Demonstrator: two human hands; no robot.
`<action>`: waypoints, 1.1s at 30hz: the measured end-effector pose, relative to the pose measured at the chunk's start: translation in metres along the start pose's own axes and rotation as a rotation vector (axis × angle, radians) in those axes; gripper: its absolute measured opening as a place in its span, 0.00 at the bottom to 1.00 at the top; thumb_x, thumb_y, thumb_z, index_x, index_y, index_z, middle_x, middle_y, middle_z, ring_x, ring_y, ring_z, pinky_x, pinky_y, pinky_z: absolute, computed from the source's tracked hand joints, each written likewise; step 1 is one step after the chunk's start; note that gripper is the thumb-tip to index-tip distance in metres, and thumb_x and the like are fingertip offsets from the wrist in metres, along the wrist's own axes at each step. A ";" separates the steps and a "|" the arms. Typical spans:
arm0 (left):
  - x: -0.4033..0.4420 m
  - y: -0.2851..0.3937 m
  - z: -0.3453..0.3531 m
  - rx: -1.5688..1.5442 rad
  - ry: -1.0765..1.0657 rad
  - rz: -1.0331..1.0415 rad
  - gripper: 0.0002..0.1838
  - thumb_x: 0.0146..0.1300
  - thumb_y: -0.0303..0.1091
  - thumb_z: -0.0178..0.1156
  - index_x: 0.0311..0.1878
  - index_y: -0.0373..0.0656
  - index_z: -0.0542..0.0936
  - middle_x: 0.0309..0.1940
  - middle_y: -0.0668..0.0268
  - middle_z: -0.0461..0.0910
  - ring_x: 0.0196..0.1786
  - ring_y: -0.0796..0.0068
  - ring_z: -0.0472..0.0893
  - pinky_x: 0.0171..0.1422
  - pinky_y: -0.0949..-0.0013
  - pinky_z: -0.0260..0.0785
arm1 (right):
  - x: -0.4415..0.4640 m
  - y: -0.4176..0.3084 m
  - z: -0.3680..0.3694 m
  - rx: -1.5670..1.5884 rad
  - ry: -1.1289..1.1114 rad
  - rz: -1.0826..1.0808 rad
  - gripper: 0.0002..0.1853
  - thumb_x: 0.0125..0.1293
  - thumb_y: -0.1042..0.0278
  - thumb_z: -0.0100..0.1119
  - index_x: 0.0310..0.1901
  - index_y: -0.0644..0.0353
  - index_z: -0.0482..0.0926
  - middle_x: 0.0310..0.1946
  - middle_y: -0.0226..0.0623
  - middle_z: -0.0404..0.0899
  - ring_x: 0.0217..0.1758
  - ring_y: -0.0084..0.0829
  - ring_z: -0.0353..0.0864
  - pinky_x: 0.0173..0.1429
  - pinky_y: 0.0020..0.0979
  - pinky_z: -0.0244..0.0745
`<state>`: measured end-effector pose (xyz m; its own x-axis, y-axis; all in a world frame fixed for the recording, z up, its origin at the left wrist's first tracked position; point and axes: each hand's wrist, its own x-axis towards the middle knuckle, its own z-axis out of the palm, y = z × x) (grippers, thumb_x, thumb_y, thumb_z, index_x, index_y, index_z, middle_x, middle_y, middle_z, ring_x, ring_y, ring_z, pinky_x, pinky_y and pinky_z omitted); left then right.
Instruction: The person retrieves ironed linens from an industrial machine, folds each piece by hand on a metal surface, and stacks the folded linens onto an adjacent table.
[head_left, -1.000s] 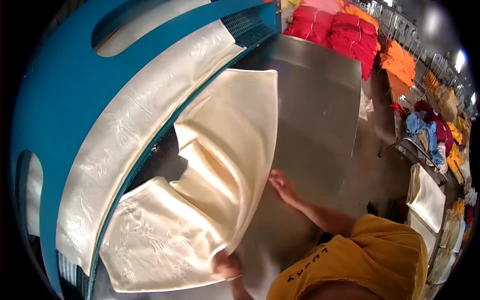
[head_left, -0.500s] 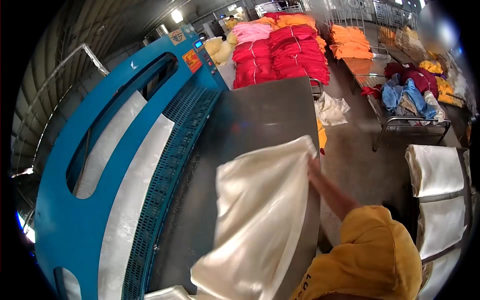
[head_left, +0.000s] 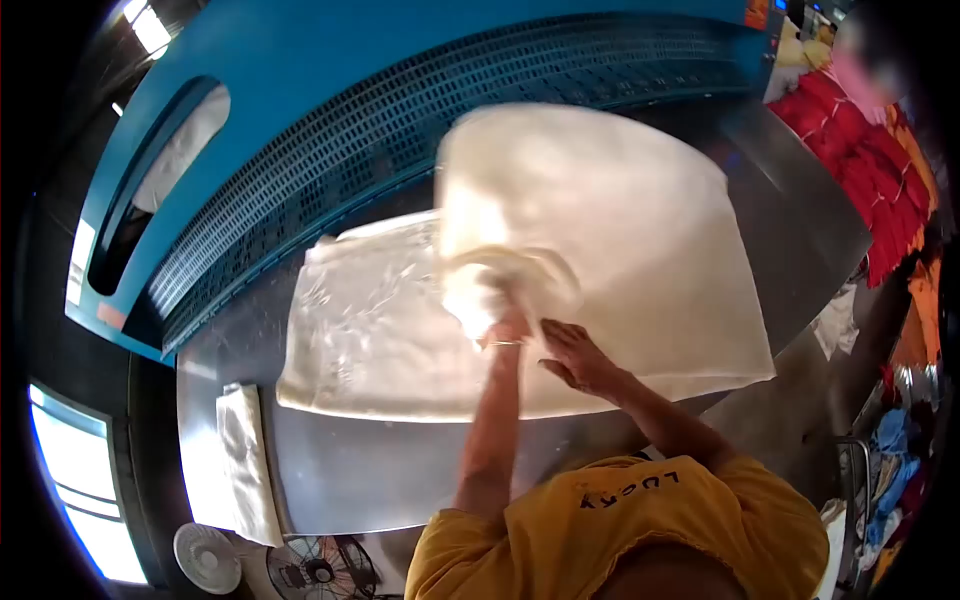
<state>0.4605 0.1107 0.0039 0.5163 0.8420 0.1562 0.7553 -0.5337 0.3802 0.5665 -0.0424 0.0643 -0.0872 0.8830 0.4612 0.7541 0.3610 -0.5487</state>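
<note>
Cloth [head_left: 660,250], cream: lies across the bench [head_left: 340,480], bunched mid-length. Left hand [head_left: 508,325]: in the bunching, blurred; cannot tell whether its fingers grip. Right hand [head_left: 582,360]: just right, fingers open over cloth. Machine [head_left: 330,150], blue: far side.

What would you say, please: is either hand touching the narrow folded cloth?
No, the narrow folded cloth lies well left of the left hand and the right hand.

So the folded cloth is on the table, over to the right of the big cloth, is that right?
Wrong side: in the head view, the folded cloth is on the table, over to the left of the big cloth.
</note>
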 end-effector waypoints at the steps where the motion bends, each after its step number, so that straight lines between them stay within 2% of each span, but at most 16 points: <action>1: 0.001 -0.058 -0.007 -0.114 0.152 -0.110 0.35 0.56 0.43 0.57 0.65 0.40 0.59 0.61 0.56 0.64 0.61 0.62 0.64 0.62 0.60 0.57 | 0.005 -0.015 0.009 -0.016 -0.051 -0.027 0.26 0.60 0.61 0.57 0.57 0.62 0.66 0.57 0.44 0.67 0.62 0.41 0.64 0.63 0.39 0.56; 4: -0.031 -0.254 -0.025 -0.582 0.546 -0.358 0.36 0.50 0.44 0.63 0.61 0.39 0.65 0.59 0.54 0.67 0.59 0.58 0.68 0.62 0.57 0.59 | -0.018 0.014 0.015 -0.119 -0.021 0.224 0.22 0.54 0.68 0.60 0.52 0.60 0.70 0.54 0.42 0.69 0.59 0.40 0.66 0.59 0.39 0.59; 7: -0.115 -0.410 -0.066 -0.266 0.651 -0.738 0.38 0.46 0.45 0.69 0.60 0.41 0.66 0.51 0.62 0.73 0.52 0.65 0.72 0.59 0.63 0.64 | -0.079 0.044 0.002 -0.499 0.184 0.280 0.20 0.50 0.73 0.58 0.48 0.58 0.73 0.50 0.39 0.72 0.55 0.39 0.70 0.56 0.41 0.62; 9: -0.146 -0.282 -0.169 0.300 0.304 -1.110 0.38 0.40 0.60 0.64 0.51 0.41 0.76 0.50 0.57 0.73 0.52 0.59 0.71 0.57 0.57 0.64 | -0.118 0.050 -0.026 -0.597 0.226 0.318 0.17 0.51 0.72 0.57 0.45 0.58 0.75 0.47 0.39 0.74 0.51 0.40 0.73 0.52 0.41 0.65; 10: -0.148 -0.297 -0.178 0.347 0.161 -1.071 0.31 0.43 0.54 0.66 0.44 0.38 0.78 0.48 0.56 0.76 0.46 0.63 0.75 0.51 0.66 0.69 | -0.132 0.049 -0.038 -0.653 0.253 0.340 0.15 0.51 0.72 0.57 0.44 0.58 0.75 0.46 0.39 0.75 0.49 0.40 0.74 0.51 0.41 0.66; 11: -0.157 -0.350 -0.160 -0.169 0.236 -0.950 0.26 0.43 0.51 0.67 0.36 0.37 0.80 0.44 0.58 0.78 0.43 0.63 0.75 0.48 0.65 0.69 | -0.142 0.052 -0.050 -0.658 0.294 0.405 0.14 0.53 0.71 0.56 0.43 0.58 0.76 0.45 0.40 0.75 0.48 0.41 0.74 0.50 0.42 0.67; 13: -0.151 -0.431 -0.104 -0.949 0.431 -0.745 0.38 0.44 0.47 0.67 0.56 0.34 0.66 0.54 0.54 0.70 0.49 0.60 0.72 0.52 0.59 0.67 | -0.176 0.076 -0.083 -0.717 0.445 0.562 0.11 0.55 0.70 0.54 0.41 0.57 0.76 0.42 0.41 0.76 0.46 0.41 0.75 0.48 0.42 0.68; 15: -0.096 -0.334 -0.084 -0.812 0.401 -0.542 0.36 0.46 0.46 0.66 0.55 0.34 0.66 0.52 0.54 0.70 0.48 0.60 0.72 0.51 0.59 0.67 | -0.195 0.113 -0.096 -0.545 0.990 0.798 0.10 0.57 0.65 0.52 0.36 0.58 0.78 0.37 0.42 0.78 0.43 0.43 0.76 0.45 0.42 0.70; 16: -0.079 -0.272 -0.081 -0.777 0.365 -0.444 0.35 0.46 0.46 0.65 0.54 0.34 0.66 0.51 0.55 0.70 0.47 0.60 0.72 0.51 0.59 0.66 | -0.223 0.158 -0.102 -0.278 0.956 0.908 0.07 0.54 0.64 0.54 0.28 0.57 0.77 0.25 0.37 0.76 0.28 0.34 0.74 0.32 0.37 0.69; 17: -0.066 -0.218 -0.073 -0.796 0.312 -0.353 0.35 0.47 0.46 0.64 0.54 0.35 0.66 0.50 0.55 0.70 0.47 0.61 0.72 0.51 0.59 0.66 | -0.209 0.137 -0.112 -0.209 0.963 0.885 0.09 0.55 0.64 0.52 0.25 0.58 0.77 0.24 0.37 0.76 0.28 0.32 0.73 0.32 0.36 0.68; 18: -0.061 -0.170 -0.065 -0.833 0.256 -0.267 0.34 0.48 0.46 0.64 0.53 0.35 0.66 0.49 0.55 0.70 0.46 0.61 0.72 0.50 0.59 0.66 | -0.191 0.148 -0.120 -0.310 0.574 1.333 0.20 0.60 0.50 0.49 0.38 0.59 0.79 0.37 0.46 0.79 0.39 0.44 0.78 0.40 0.41 0.73; 20: -0.067 -0.088 -0.047 -0.877 0.114 -0.134 0.32 0.49 0.46 0.62 0.52 0.35 0.66 0.47 0.56 0.70 0.45 0.61 0.72 0.50 0.58 0.66 | -0.178 0.153 -0.095 0.449 0.673 1.241 0.28 0.59 0.49 0.54 0.59 0.53 0.67 0.54 0.38 0.69 0.58 0.39 0.66 0.61 0.42 0.61; 23: -0.103 0.006 -0.027 -0.925 -0.084 0.001 0.29 0.51 0.46 0.60 0.51 0.36 0.66 0.45 0.57 0.70 0.44 0.62 0.72 0.49 0.58 0.66 | -0.148 0.058 -0.088 0.894 0.841 1.056 0.24 0.58 0.52 0.55 0.51 0.59 0.69 0.45 0.36 0.68 0.48 0.31 0.68 0.47 0.37 0.69; 29: -0.200 0.143 -0.010 -0.839 -0.382 0.258 0.24 0.55 0.46 0.56 0.48 0.37 0.66 0.39 0.59 0.70 0.41 0.63 0.72 0.46 0.58 0.66 | -0.187 -0.004 -0.130 0.947 0.951 0.778 0.20 0.61 0.54 0.52 0.46 0.62 0.71 0.31 0.29 0.70 0.29 0.19 0.68 0.27 0.24 0.68; 32: -0.244 0.171 -0.012 -0.218 -0.055 0.745 0.46 0.45 0.56 0.65 0.59 0.33 0.60 0.56 0.49 0.66 0.55 0.56 0.70 0.55 0.54 0.65 | -0.218 0.002 -0.140 1.081 1.084 0.828 0.20 0.60 0.55 0.55 0.46 0.63 0.74 0.25 0.27 0.72 0.25 0.21 0.70 0.28 0.24 0.69; 33: -0.238 0.166 0.009 -0.112 0.071 0.840 0.46 0.46 0.58 0.63 0.59 0.33 0.61 0.56 0.49 0.66 0.55 0.56 0.70 0.55 0.53 0.65 | -0.217 0.024 -0.129 0.662 1.054 0.647 0.18 0.60 0.57 0.55 0.45 0.63 0.74 0.26 0.28 0.73 0.27 0.24 0.71 0.31 0.25 0.69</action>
<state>0.4669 -0.1789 0.0221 0.8586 0.1746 0.4820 0.0862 -0.9760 0.1999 0.6873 -0.2642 0.0409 0.8989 0.4147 0.1417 0.0040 0.3156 -0.9489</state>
